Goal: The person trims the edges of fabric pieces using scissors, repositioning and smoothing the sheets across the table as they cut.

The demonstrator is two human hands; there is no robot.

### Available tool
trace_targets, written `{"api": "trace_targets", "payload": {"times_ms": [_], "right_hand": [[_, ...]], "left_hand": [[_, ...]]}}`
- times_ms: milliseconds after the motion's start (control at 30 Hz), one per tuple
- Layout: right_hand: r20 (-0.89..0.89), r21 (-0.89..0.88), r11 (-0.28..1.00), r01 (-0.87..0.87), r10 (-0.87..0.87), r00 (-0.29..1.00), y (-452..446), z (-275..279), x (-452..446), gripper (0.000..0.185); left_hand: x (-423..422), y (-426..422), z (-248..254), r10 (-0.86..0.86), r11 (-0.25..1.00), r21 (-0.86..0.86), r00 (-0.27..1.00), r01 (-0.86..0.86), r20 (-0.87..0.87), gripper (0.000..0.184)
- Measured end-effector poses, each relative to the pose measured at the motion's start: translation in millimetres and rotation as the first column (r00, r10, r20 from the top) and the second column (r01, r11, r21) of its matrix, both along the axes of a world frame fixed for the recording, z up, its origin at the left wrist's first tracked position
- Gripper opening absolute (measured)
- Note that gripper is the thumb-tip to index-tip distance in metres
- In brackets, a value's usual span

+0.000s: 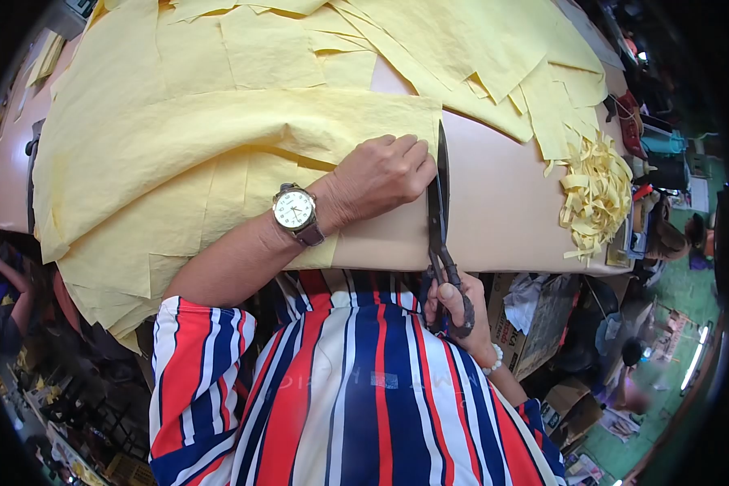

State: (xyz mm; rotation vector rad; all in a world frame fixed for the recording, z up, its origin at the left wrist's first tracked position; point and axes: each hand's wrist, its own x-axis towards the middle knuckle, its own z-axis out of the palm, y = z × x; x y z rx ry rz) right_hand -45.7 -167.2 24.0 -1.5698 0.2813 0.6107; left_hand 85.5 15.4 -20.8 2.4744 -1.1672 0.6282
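My left hand (385,178), with a watch (294,208) on its wrist, is closed on the right edge of a yellow cloth sheet (364,121) at the table's middle. Black scissors (438,219) are in my right hand (462,312), its fingers wrapped round the handles at the table's front edge. The blades point away from me, slightly parted, and their tips are beside the cloth's right edge. Part of the right hand's grip is hidden behind the handles.
More yellow sheets (494,49) lie layered over the table (502,202). A heap of thin yellow strips (595,194) sits at the table's right end. Below the right side is a cardboard box (535,340). Other people are partly visible at the far left and right.
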Motion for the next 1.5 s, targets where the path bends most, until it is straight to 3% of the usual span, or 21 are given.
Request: {"api": "trace_targets", "payload": {"times_ms": [267, 467, 567, 867, 967, 1067, 1167, 1267, 1367, 1500], "right_hand": [[-0.03, -0.03, 0.999, 0.02, -0.021, 0.999, -0.3, 6.0, -6.0, 0.028], [-0.163, -0.177, 0.983, -0.051, 0.022, 0.986, 3.5, 18.6, -5.0, 0.025], [-0.086, -0.04, 0.998, 0.044, -0.047, 0.995, 1.8, 10.0, -10.4, 0.028], [-0.078, -0.02, 1.0, 0.013, -0.014, 0.997, 1.3, 10.2, -0.7, 0.032], [-0.037, 0.08, 0.995, 0.061, -0.058, 0.998, -0.4, 6.5, -3.7, 0.031], [-0.043, -0.042, 0.999, -0.015, 0.013, 0.999, -0.9, 11.4, -2.4, 0.05], [-0.056, -0.073, 0.997, -0.026, 0.022, 0.998, -1.2, 14.2, -1.7, 0.05], [-0.04, -0.014, 1.0, 0.007, -0.008, 0.999, -4.9, 9.5, -5.6, 0.029], [-0.043, -0.025, 1.0, 0.009, -0.01, 0.999, -5.4, 8.7, -6.4, 0.03], [-0.082, -0.028, 0.999, 0.027, -0.029, 0.996, -3.3, 11.0, -6.4, 0.03]], "left_hand": [[-0.6, 0.4, 0.3, -0.016, 1.0, -0.009, 1.0, 0.016, -0.001, 0.012], [-1.0, 0.1, 1.6, -0.015, 1.0, 0.011, 1.0, 0.015, -0.022, 0.013], [-0.7, 0.5, 1.4, -0.013, 1.0, 0.003, 1.0, 0.013, 0.003, 0.014], [-0.7, 0.7, 2.2, -0.028, 1.0, 0.0, 1.0, 0.028, 0.007, 0.014], [-0.5, 0.9, 2.1, -0.03, 1.0, 0.003, 0.999, 0.03, 0.01, 0.013], [-0.8, 1.1, 2.8, -0.027, 1.0, 0.001, 1.0, 0.027, 0.008, 0.013], [-0.5, 1.1, 2.2, -0.032, 0.999, 0.012, 0.999, 0.032, 0.002, 0.012], [3.2, -0.5, -2.7, -0.053, 0.996, -0.061, 0.993, 0.059, 0.108, 0.005], [-0.6, 0.9, 1.7, -0.041, 0.999, 0.014, 0.999, 0.041, -0.02, 0.012], [-1.0, 1.3, 2.3, -0.039, 0.999, 0.022, 0.999, 0.039, -0.016, 0.012]]}}
